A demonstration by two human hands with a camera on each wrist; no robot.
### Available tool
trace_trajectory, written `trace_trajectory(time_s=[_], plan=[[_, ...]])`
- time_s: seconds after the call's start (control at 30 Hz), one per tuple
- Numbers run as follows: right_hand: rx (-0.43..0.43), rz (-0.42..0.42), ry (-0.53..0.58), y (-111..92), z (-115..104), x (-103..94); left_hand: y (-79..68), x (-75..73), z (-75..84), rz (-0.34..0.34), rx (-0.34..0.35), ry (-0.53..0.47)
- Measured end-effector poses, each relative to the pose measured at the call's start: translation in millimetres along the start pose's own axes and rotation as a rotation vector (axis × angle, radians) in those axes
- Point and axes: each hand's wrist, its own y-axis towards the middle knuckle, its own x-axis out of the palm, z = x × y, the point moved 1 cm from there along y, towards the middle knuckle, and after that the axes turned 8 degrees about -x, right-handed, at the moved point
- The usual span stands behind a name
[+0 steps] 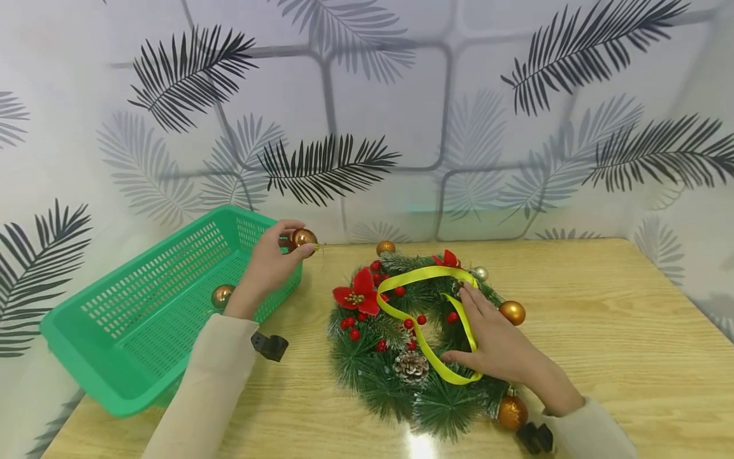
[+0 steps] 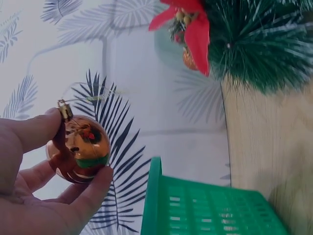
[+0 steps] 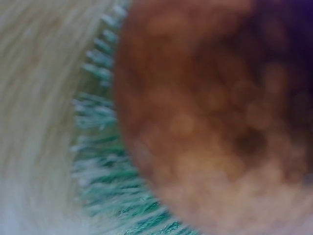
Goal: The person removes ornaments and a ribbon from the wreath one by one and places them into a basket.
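Observation:
My left hand point(image 1: 274, 258) pinches a shiny copper Christmas bauble point(image 1: 304, 239) over the right end of the green basket. Its gold cap and thin hanging loop stick out past the thumb in the left wrist view. On the table lies a green wreath point(image 1: 367, 366) with red flowers, berries and a pinecone point(image 1: 411, 367). A yellow ribbon point(image 1: 421, 275) loops loosely across it. My right hand point(image 1: 499, 341) rests on the wreath's right side with fingers extended, touching the ribbon. A glittery orange bauble point(image 3: 210, 122) fills most of the right wrist view, blurred; the hand is hidden there.
The green plastic basket point(image 1: 60, 325) stands at the left of the table, with another copper bauble point(image 1: 222, 296) inside. Around the wreath's edge sit orange baubles point(image 1: 512, 312) and a small pale one point(image 1: 480, 273). A patterned curtain point(image 1: 390, 115) hangs behind the table.

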Motion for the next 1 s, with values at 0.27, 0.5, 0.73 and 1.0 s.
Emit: trace_trajectory(time_s=[0.27,0.5,0.73,1.0], plan=[[0.004,-0.004,0.004,-0.4,-0.5,-2.5,3.3,-14.3,-18.5,0.011,-0.031,0.01],[0.007,0.002,0.004,-0.9,-1.1,-4.5,2.0,-24.9,-26.0,0.021,-0.085,0.027],[0.012,0.008,0.008,-1.6,-1.1,-2.9,-1.2,-28.7,-25.8,0.058,-0.166,0.086],[0.002,0.002,0.009,0.2,-0.9,-1.1,-5.3,-31.0,-28.9,0.063,-0.208,0.104]])
